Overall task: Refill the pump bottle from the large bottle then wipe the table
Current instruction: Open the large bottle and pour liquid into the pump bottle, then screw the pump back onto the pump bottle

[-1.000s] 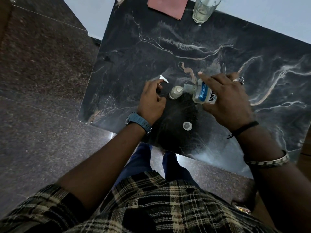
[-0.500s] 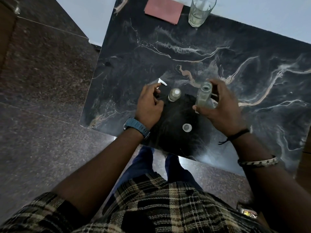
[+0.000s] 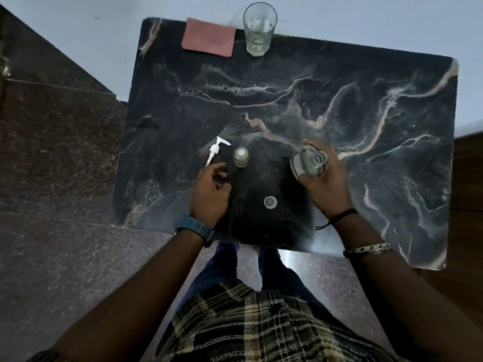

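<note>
now | right hand (image 3: 324, 178) is gripping the large bottle (image 3: 312, 162) upright near the tabletop (image 3: 366, 152) middle | left hand (image 3: 209, 190) is resting loosely curled, holding nothing, just beside the pump bottle (image 3: 241, 157) | pump head (image 3: 216, 150) is lying toward the left edge | cap (image 3: 270, 202) is sitting near the front edge

A black marble-patterned table (image 3: 366, 142) with pale veins carries everything. Just beyond the left hand's fingers (image 3: 218, 170) stands the small open pump bottle (image 3: 241, 157), with the white pump head (image 3: 216, 150) lying flat beside it. A round cap (image 3: 270, 202) rests between the two wrists. At the far edge, well past all fingers, lie a red cloth (image 3: 209, 37) and a drinking glass (image 3: 259, 28).
</note>
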